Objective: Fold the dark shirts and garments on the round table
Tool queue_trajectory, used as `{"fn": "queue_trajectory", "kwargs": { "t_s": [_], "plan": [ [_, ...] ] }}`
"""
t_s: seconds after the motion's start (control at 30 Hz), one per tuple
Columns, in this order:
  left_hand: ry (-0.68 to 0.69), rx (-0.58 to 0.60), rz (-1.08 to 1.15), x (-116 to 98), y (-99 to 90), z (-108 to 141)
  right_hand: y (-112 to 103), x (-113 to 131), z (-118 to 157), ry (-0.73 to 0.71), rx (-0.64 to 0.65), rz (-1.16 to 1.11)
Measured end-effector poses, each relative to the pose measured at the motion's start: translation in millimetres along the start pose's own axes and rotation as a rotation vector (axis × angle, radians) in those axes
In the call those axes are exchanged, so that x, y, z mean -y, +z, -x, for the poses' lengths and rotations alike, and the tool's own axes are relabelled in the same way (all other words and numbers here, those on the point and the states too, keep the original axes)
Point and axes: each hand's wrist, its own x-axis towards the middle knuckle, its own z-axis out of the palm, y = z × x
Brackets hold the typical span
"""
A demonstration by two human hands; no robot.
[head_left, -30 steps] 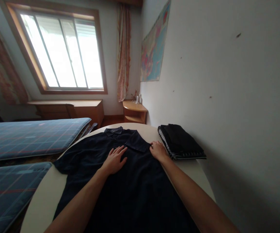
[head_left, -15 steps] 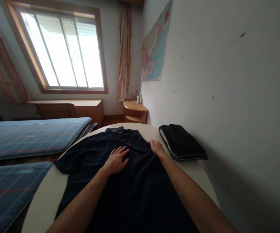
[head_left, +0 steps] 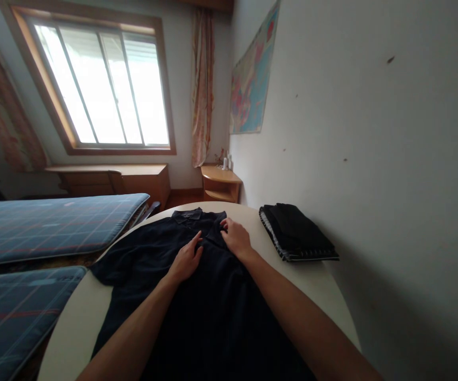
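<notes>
- Head view: a dark navy shirt (head_left: 221, 312) lies spread on a pale, rounded table (head_left: 68, 323), with its collar (head_left: 187, 214) at the far end and its body running towards the wearer of the camera.
- One short sleeve (head_left: 108, 264) reaches out on the left, close to the table's edge; on the other side, a folded layer of cloth lies near the collar.
- Left hand (head_left: 186, 259): over the middle of the shirt's upper front, fingers extended and close to one another, thumb held a little apart, gripping nothing visible. How firmly it presses on the cloth I cannot tell.
- Right hand (head_left: 236, 236): at the folded layer, beside the shirt's shoulder, with its fingers bent inward. Whether they pinch the fabric I cannot tell.
- A stack of folded dark clothes (head_left: 300, 230) sits on the table to the right of the shirt, apart from it, near the wall (head_left: 351, 106).
- Two blue plaid mattresses (head_left: 54, 225) lie to the left of the table.
- Beyond the table stand a wooden desk (head_left: 145, 169) under a bright window (head_left: 102, 84) and a corner shelf (head_left: 221, 173); a colourful map (head_left: 250, 87) hangs on the wall.
</notes>
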Motion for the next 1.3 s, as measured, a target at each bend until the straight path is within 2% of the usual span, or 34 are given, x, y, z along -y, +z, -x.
{"fn": "queue_trajectory", "kwargs": {
  "t_s": [0.13,0.27,0.37,0.6,0.67,0.73,0.8,0.87,1.03,1.1,1.2,1.3],
  "plan": [
    [0.073,-0.013,0.004,1.9,-0.4,0.0,15.7,15.8,18.0,-0.171,0.202,-0.080],
    [0.198,0.037,-0.054,-0.2,-1.6,-0.3,22.1,10.4,42.0,-0.301,0.314,0.001],
    [0.240,0.069,-0.122,-2.8,-1.6,0.8,13.3,4.3,59.2,-0.282,0.313,0.134],
    [0.210,0.059,-0.202,-10.9,0.1,2.6,-16.5,1.9,81.4,-0.167,0.346,0.346],
    [0.188,0.018,-0.172,-12.2,-0.3,0.5,-22.6,3.4,80.6,-0.120,0.356,0.283],
    [0.137,-0.025,-0.130,-11.6,-1.6,-2.2,-27.2,5.5,78.2,-0.114,0.385,0.110],
    [0.066,-0.056,-0.099,-8.6,-3.0,-4.5,-29.3,7.3,76.9,-0.157,0.441,-0.102],
    [0.000,-0.076,-0.096,-3.9,-3.6,-5.7,-28.4,8.2,78.9,-0.209,0.498,-0.209],
    [-0.047,-0.077,-0.140,6.5,-0.4,-5.5,-21.4,7.8,95.9,-0.189,0.494,0.084],
    [-0.038,-0.065,-0.155,8.0,0.9,-5.0,-21.0,8.0,102.2,-0.187,0.494,0.118],
    [-0.027,-0.054,-0.174,8.8,0.8,-4.8,-22.1,7.8,108.9,-0.214,0.550,0.015],
    [-0.029,-0.051,-0.186,9.3,-1.4,-5.6,-20.9,6.5,115.3,-0.305,0.685,-0.211]
  ]
}}
